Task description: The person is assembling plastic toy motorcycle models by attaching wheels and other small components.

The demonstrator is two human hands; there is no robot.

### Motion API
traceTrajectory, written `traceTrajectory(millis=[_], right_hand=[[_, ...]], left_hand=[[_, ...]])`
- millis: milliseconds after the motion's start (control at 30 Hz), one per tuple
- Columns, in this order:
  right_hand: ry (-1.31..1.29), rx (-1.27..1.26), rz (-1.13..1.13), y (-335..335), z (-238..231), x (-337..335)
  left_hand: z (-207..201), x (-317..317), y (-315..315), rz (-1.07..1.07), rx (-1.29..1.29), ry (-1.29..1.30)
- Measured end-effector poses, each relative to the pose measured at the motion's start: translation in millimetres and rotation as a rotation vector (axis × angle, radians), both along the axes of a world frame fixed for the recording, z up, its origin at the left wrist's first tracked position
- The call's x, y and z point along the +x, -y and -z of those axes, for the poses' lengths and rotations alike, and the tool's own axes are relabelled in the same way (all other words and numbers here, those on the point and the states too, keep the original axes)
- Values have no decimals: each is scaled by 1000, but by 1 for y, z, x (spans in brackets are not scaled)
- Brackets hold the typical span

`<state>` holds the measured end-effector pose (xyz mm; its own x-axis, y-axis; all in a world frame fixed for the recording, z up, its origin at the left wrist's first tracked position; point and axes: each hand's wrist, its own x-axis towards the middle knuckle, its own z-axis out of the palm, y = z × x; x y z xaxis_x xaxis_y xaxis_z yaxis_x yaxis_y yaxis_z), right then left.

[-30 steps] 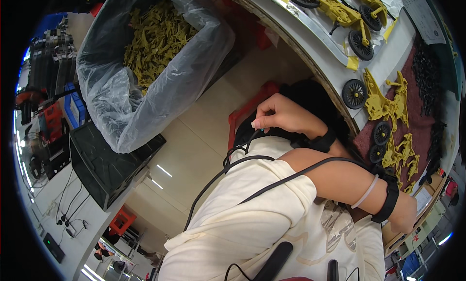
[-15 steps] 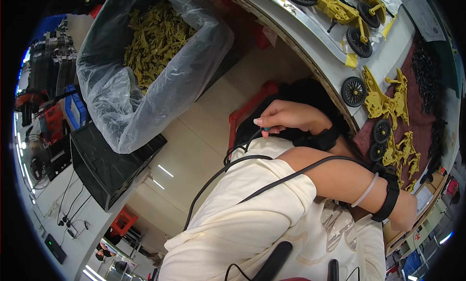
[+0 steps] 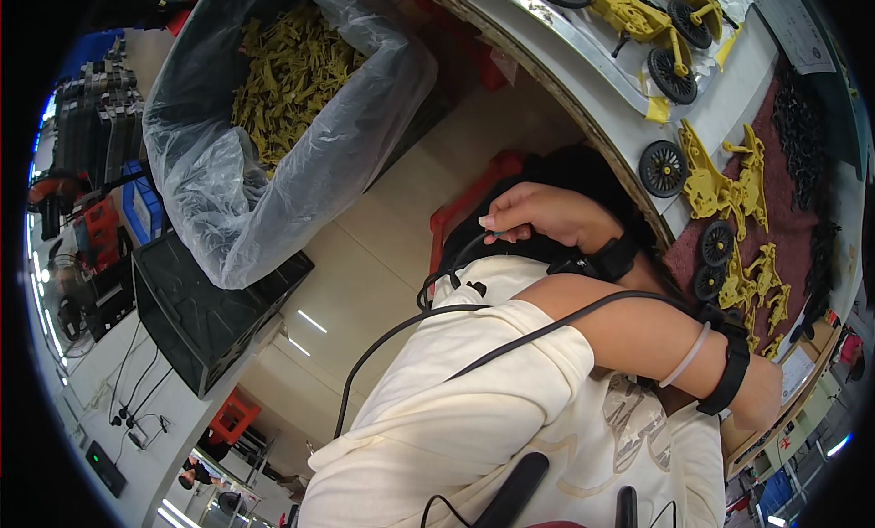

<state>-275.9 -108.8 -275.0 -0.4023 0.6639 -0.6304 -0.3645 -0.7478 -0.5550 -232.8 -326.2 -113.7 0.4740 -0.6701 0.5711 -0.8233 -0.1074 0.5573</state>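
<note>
My two arms cross in front of my white shirt. My right hand [image 3: 551,220] comes out beneath the left forearm, its thumb and fingers pinched on a black cable [image 3: 468,253], with a speck of teal at the fingertips. The cable loops down beside my left sleeve; a small black piece [image 3: 477,289] lies on the fabric. My left hand [image 3: 758,396] is at the far right, close to a brown-edged box [image 3: 743,460]; its fingers are hidden. A black wrist strap [image 3: 726,375] with a cable running from it sits on the left wrist.
Yellow toy-like frames [image 3: 725,186] and black spoked wheels [image 3: 663,169] lie on a table and a dark red cloth [image 3: 795,227]. A plastic-lined bin [image 3: 301,209] of yellow parts stands at left, near a black crate [image 3: 214,314]. A red stool [image 3: 474,189] is behind my right hand.
My right hand has shifted slightly with the pinched cable, and the cable loop has slid a little left and down. A small black piece now shows on my sleeve. My left hand stays put.
</note>
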Motion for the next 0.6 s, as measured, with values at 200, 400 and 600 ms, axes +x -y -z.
traceTrajectory(millis=[200,400,600], right_hand=[[0,23,-17,3,8,6],[-38,23,21,7,14,6],[-32,-10,127,8,4,2]], left_hand=[[2,0,-21,83,-24,-95],[2,0,-12,45,-4,-96],[11,2,-5,81,-64,-27]])
